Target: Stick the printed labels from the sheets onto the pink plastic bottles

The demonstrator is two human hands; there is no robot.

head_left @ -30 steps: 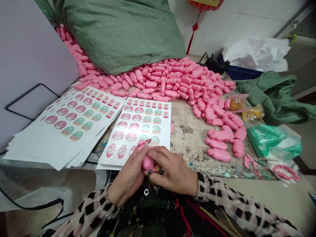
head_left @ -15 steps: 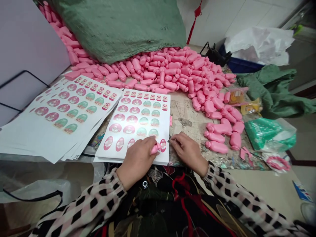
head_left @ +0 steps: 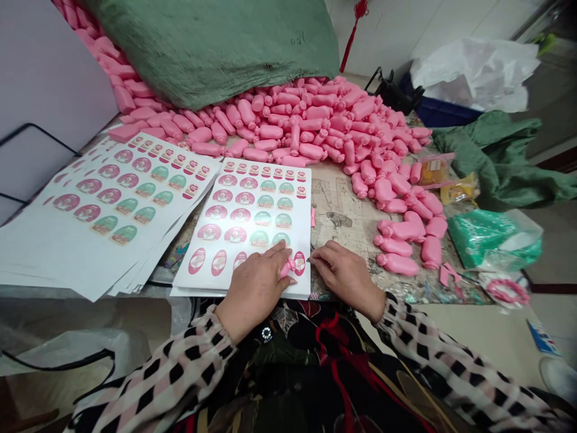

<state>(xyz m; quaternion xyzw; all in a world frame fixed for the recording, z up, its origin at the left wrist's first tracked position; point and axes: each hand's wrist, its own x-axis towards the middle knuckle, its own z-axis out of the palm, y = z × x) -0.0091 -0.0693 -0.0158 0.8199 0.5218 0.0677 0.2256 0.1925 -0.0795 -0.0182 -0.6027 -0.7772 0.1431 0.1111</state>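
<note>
My left hand (head_left: 255,288) rests on the lower right of a white sticker sheet (head_left: 256,204) printed with rows of pink and green oval labels. Its fingertips pinch a small pink moulded piece (head_left: 287,267) against the sheet, close to a pink oval label (head_left: 299,263). My right hand (head_left: 345,279) lies just right of the sheet's edge, holding a small dark-tipped tool (head_left: 310,259) whose handle is hidden by the fingers. Beyond the sheet spreads a large heap of similar pink moulded pieces (head_left: 297,120).
A stack of printed sheets (head_left: 112,204) lies to the left. A green woven sack (head_left: 207,48) slumps behind the heap. A stained paper table covering (head_left: 342,222) lies underneath. At right are a green plastic packet (head_left: 484,240), green cloth (head_left: 496,150), and a blue crate (head_left: 444,111).
A second ago both hands held the pink piece together above the sheet's lower edge. Now the hands are apart, with the left pressing the piece on the sheet. The view has tilted slightly.
</note>
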